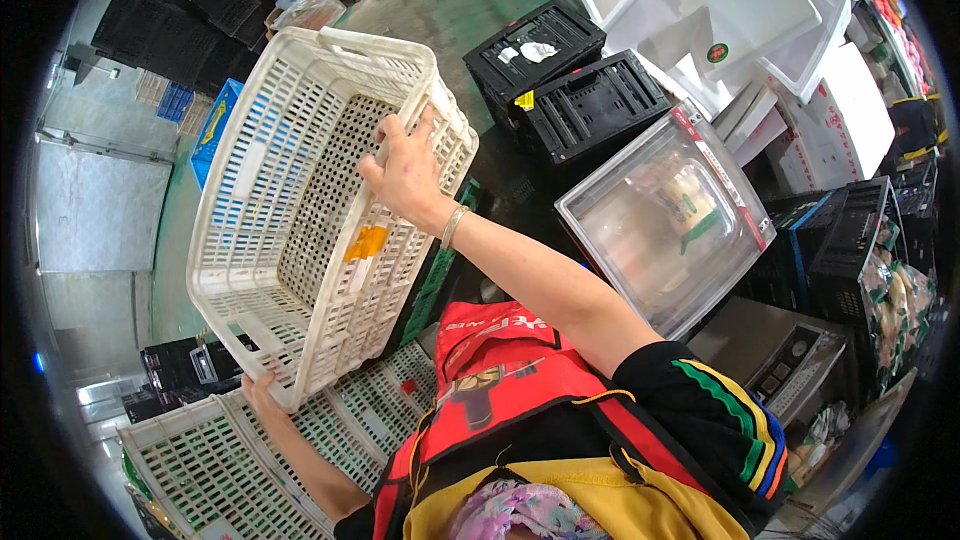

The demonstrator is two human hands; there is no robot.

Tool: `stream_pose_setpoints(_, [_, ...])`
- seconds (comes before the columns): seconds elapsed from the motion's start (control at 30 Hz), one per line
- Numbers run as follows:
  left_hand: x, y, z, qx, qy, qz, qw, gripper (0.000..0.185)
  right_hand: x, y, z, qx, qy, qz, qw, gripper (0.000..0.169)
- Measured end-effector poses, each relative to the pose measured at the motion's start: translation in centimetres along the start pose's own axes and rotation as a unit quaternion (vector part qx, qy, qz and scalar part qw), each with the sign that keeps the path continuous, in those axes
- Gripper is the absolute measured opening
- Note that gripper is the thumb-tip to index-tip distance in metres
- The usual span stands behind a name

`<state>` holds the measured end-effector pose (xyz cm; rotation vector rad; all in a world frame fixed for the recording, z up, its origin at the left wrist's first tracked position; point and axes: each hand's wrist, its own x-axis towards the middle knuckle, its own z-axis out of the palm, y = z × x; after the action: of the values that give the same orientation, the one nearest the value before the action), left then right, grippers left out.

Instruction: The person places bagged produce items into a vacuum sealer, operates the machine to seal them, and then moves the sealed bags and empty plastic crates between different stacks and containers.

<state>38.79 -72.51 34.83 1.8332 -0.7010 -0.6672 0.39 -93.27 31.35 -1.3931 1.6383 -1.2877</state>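
A large white plastic crate (352, 315), empty and made of slatted mesh, is held tilted with its open top towards the camera. My right hand (409, 169) grips its upper right rim, thumb and fingers bent over the edge; a bracelet circles that wrist. At the lower corner, near the handle slot, my left hand (264, 394) is closed around the rim. Orange tape (366, 243) sticks to the crate's side. Beneath it lie more white slatted crates (300, 450), and a green crate (435, 292) shows partly behind it.
Two black folding crates (592, 101) stand at the centre top, beside a machine with a clear lid (667, 217). White foam boxes (750, 15) are piled at the upper right. Black crates (172, 37) stand stacked at the upper left, and a blue box (217, 127) is behind the held crate.
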Motion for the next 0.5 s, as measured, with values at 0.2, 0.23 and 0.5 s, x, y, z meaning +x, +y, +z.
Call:
stream_pose_setpoints(0.2, [4.1,-1.6,-3.4,0.035,-0.005,0.037,0.999,0.046,0.0,-1.6,2.7,0.019,0.012,-0.001,1.000,0.033])
stream_pose_setpoints(0.23, [5.2,-2.5,-4.2,0.030,-0.005,0.036,0.999,0.046,-0.3,-1.5,3.8,0.012,0.027,-0.019,0.999,0.033])
stream_pose_setpoints(0.5, [12.0,-6.5,-9.0,-0.003,-0.040,0.010,0.999,0.047,-1.6,-2.2,9.3,0.028,0.024,-0.061,0.997,0.041])
